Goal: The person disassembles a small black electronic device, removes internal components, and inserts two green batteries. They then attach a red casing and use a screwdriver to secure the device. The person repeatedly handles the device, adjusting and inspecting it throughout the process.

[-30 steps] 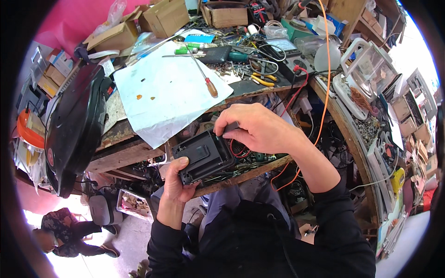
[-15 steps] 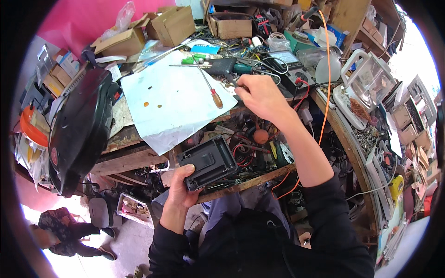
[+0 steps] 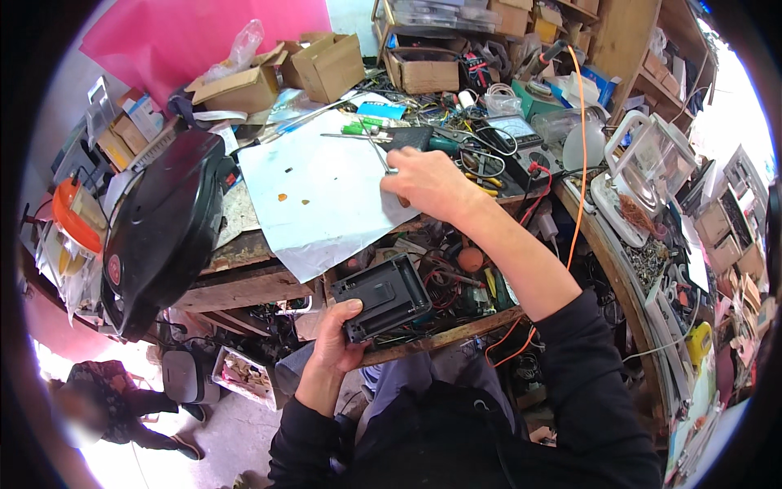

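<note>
My left hand [image 3: 336, 342] grips a black rectangular plastic housing [image 3: 381, 300] by its lower left side, thumb on top. The housing has a recessed panel and is held tilted in front of the open drawer. Above the white sheet's right edge, my right hand [image 3: 432, 186] has its fingers closed over the handle of a screwdriver [image 3: 376, 145]. The thin metal shaft points away to the upper left; most of the handle is hidden by the hand. On the white sheet [image 3: 301, 220] lie two small orange-brown bits [image 3: 283, 197] and tiny dark pieces [image 3: 288, 170].
A large black lid-like shell [image 3: 163, 228] stands at the left. A multimeter [image 3: 513, 129] with cables sits behind my right hand. An orange cord [image 3: 582, 163] hangs down at the right. Cardboard boxes [image 3: 328, 69] line the back. Another person [image 3: 106, 399] is at the lower left.
My right hand has moved left from the cluttered right side of the bench and closed over the screwdriver's handle. My left hand still holds the housing. The whole view has shifted slightly.
</note>
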Demonstrator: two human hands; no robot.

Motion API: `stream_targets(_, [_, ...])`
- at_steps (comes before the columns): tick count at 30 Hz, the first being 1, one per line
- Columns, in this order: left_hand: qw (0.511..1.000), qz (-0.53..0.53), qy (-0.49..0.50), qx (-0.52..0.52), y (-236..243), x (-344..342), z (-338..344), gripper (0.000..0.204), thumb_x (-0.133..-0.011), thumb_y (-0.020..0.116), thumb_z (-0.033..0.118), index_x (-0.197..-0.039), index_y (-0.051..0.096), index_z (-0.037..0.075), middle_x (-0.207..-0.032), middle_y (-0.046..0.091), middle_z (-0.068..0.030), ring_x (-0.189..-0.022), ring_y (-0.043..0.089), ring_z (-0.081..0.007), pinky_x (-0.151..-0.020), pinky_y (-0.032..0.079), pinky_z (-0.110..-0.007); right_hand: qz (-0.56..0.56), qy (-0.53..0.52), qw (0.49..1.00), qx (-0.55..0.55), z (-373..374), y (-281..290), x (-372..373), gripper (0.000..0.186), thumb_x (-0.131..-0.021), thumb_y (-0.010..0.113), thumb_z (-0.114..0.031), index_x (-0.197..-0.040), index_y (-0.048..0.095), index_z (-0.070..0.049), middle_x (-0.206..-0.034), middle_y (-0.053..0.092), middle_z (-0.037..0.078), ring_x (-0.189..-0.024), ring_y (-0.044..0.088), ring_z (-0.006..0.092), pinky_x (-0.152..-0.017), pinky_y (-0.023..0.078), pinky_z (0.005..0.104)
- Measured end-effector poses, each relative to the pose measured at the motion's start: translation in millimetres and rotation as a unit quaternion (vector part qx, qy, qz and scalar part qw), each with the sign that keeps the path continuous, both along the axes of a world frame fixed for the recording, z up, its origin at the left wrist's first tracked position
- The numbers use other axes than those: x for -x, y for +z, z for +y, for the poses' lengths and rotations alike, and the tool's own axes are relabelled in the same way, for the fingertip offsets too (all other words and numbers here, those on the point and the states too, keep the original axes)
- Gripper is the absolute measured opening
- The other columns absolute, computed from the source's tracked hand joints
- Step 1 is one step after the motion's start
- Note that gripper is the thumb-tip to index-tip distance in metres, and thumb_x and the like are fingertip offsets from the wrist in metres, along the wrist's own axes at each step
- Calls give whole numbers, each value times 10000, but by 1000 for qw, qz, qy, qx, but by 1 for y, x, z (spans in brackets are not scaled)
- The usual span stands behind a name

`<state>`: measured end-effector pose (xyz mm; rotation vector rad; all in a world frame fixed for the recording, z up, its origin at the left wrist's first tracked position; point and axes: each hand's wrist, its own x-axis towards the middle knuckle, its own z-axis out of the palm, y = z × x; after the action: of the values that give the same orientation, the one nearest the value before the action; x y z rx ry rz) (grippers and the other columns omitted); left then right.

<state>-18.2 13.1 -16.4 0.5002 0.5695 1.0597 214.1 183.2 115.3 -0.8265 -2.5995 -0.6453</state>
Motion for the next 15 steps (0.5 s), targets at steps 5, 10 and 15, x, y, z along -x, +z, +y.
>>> stream_targets(5, [1000, 10, 24, -2, 8, -9, -2, 539, -861, 705, 300, -1266, 620, -47, -1108, 735, -168, -830, 703, -208, -681, 540, -302, -57, 67, 996, -13, 12, 3, -4, 78, -812, 687, -148, -796, 643, -86, -901, 609, 58, -854, 685, 231, -659, 599, 364])
stream_targets(10, [999, 29, 40, -3, 27, -16, -7, 569, -847, 714, 301, -1287, 599, -42, -1098, 738, -161, -691, 718, -163, -462, 496, -205, 229, 147, 961, -50, -1, 26, -2, 166, -860, 681, -8, -1019, 694, -52, -987, 737, 95, -869, 733, 252, -715, 603, 330])
stream_targets(15, [997, 21, 68, 41, 36, -24, -7, 541, -849, 708, 278, -1260, 593, -55, -1003, 736, -152, -536, 617, -109, -368, 393, -177, 435, 181, 881, 42, -59, 90, -5, 300, -1027, 612, -66, -1302, 517, 4, -1033, 702, 94, -894, 705, 171, -760, 580, 314])
